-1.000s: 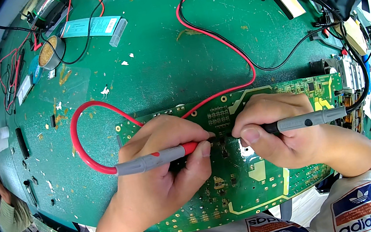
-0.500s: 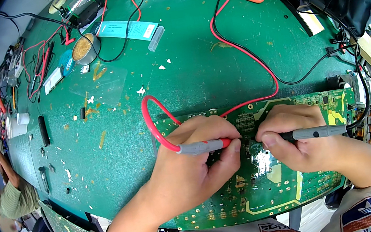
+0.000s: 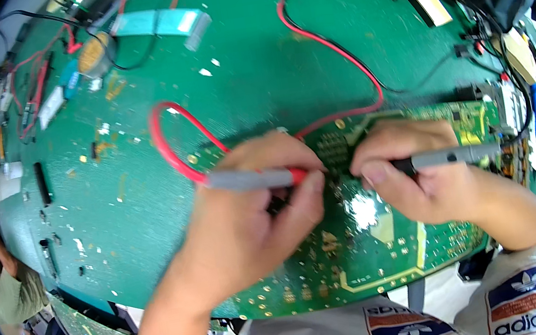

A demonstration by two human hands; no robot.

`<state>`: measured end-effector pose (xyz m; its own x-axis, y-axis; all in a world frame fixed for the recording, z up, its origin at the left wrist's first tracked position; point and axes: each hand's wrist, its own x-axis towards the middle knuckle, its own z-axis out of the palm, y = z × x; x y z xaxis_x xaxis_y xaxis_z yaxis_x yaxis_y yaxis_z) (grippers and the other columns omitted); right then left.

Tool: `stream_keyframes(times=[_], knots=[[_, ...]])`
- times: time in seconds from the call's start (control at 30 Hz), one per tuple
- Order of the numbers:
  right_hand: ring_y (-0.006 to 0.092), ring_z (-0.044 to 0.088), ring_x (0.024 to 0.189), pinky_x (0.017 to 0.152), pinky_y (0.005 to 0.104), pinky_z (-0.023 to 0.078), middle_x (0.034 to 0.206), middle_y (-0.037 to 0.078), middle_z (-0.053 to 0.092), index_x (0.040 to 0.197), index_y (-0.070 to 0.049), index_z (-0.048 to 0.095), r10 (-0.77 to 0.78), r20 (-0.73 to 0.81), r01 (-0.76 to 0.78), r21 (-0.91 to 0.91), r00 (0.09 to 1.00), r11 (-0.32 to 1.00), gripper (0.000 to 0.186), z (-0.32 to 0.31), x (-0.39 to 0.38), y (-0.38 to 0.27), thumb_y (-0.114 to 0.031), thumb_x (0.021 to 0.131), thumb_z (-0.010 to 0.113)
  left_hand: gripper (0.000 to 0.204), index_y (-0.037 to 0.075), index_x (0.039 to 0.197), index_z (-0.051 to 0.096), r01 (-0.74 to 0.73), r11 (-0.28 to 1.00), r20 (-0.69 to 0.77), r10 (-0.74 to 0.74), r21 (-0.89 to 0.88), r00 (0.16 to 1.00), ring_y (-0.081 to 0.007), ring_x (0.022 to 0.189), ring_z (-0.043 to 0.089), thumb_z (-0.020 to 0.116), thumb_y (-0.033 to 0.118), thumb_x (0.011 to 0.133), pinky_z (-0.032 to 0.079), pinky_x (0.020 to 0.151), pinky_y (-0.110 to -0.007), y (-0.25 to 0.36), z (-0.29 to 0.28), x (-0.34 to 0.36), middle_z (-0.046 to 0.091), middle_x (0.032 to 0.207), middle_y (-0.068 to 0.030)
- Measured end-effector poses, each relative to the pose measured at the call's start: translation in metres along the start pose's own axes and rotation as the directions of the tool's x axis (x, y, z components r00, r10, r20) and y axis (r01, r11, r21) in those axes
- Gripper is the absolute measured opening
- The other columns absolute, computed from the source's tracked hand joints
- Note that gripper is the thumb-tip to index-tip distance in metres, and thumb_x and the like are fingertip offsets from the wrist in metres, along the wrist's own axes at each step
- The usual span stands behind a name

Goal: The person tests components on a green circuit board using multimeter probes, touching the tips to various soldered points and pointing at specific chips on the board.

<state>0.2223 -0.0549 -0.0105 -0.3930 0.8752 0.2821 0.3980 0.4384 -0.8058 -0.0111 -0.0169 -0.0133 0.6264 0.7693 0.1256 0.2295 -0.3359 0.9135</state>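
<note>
"Where does the circuit board (image 3: 368, 267) lie from the two grips?"

"Under and between them, on the near side of the green bench (image 3: 128, 260), its long axis running left to right. The spot that matters is the narrow strip of small dark parts showing between the two sets of fingertips: just right of the left hand (image 3: 248, 216), just left of the right hand (image 3: 437, 193)"

"Which hand is nearer to it?"

"Too close to call; the fingertips flank the strip from both sides"

"And the grips themselves?"

"Both pinched closed. The left thumb and fingers clamp the red probe (image 3: 249, 179) near its red collar, and the right ones clamp the black probe (image 3: 459, 155) near its dark front part. The probes lie almost in line, grey handles pointing outward, front ends facing each other"

"Are the tips touching the board?"

"I cannot tell: fingers and blur hide them"

"How are the hands posed?"

"Left forearm slants up from the lower left, with the back of the hand upward and the red cable (image 3: 159, 142) looping out beyond it. Right forearm reaches in from the lower right, fingers curled, thumb on the near side of its probe"
</note>
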Motion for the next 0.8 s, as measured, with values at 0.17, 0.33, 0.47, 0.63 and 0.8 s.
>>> stream_keyframes(times=[0.17, 0.33, 0.47, 0.63, 0.8], knots=[[0.0207, 0.064, 0.063, 0.057, 0.0298, 0.049, 0.079, 0.010, 0.067, 0.097, 0.001, 0.065, 0.110, 0.026, -0.112, 0.093, 0.994, 0.989, 0.005, -0.007, -0.006, -0.001, -0.002, 0.092, 0.066, 0.010, -0.001, 0.102, 0.064, 0.099, 0.986, -0.003, -0.100, -0.137, 0.995, -0.0059, 0.070, 0.056, 0.059, 0.007, 0.098, 0.044, 0.062, -0.021, -0.001, 0.003, -0.001, 0.065, 0.091, -0.0053], [0.0119, 0.065, 0.066, 0.059, 0.0254, 0.052, 0.079, 0.011, 0.067, 0.096, 0.006, 0.063, 0.235, 0.033, -0.236, 0.208, 0.972, 0.949, 0.020, -0.012, -0.014, -0.022, -0.007, 0.102, 0.050, 0.010, 0.000, 0.102, 0.060, 0.220, 0.936, 0.001, -0.228, -0.275, 0.974, -0.0072, 0.077, 0.061, 0.057, 0.009, 0.100, 0.048, 0.068, -0.022, 0.003, 0.002, -0.003, 0.068, 0.092, -0.0077], [0.0163, 0.064, 0.063, 0.055, 0.0280, 0.050, 0.079, 0.011, 0.069, 0.093, 0.003, 0.066, 0.157, 0.028, -0.159, 0.160, 0.987, 0.974, 0.012, -0.010, -0.033, -0.033, -0.006, 0.096, 0.060, 0.012, 0.000, 0.100, 0.060, 0.100, 0.970, 0.091, -0.081, -0.220, 0.992, -0.0097, 0.078, 0.062, 0.061, 0.011, 0.096, 0.049, 0.070, -0.023, 0.003, -0.006, -0.005, 0.070, 0.092, -0.0101], [0.0207, 0.066, 0.063, 0.059, 0.0318, 0.052, 0.073, 0.009, 0.069, 0.088, 0.001, 0.066, 0.133, 0.008, -0.133, 0.124, 0.991, 0.983, 0.020, 0.001, -0.047, -0.038, -0.013, 0.098, 0.057, 0.014, 0.000, 0.088, 0.072, -0.028, 0.993, 0.229, 0.054, -0.118, 0.972, -0.0124, 0.072, 0.062, 0.069, 0.014, 0.088, 0.047, 0.064, -0.025, 0.012, -0.008, -0.009, 0.069, 0.086, -0.0079], [0.0222, 0.066, 0.061, 0.058, 0.0326, 0.052, 0.071, 0.009, 0.068, 0.086, 0.002, 0.066, 0.091, 0.002, -0.091, 0.093, 0.996, 0.991, 0.015, 0.010, -0.044, -0.034, -0.008, 0.095, 0.058, 0.013, 0.000, 0.090, 0.072, -0.012, 0.994, 0.300, 0.045, -0.113, 0.953, -0.0128, 0.072, 0.062, 0.071, 0.012, 0.086, 0.046, 0.064, -0.025, 0.006, -0.006, -0.009, 0.068, 0.087, -0.0077]])
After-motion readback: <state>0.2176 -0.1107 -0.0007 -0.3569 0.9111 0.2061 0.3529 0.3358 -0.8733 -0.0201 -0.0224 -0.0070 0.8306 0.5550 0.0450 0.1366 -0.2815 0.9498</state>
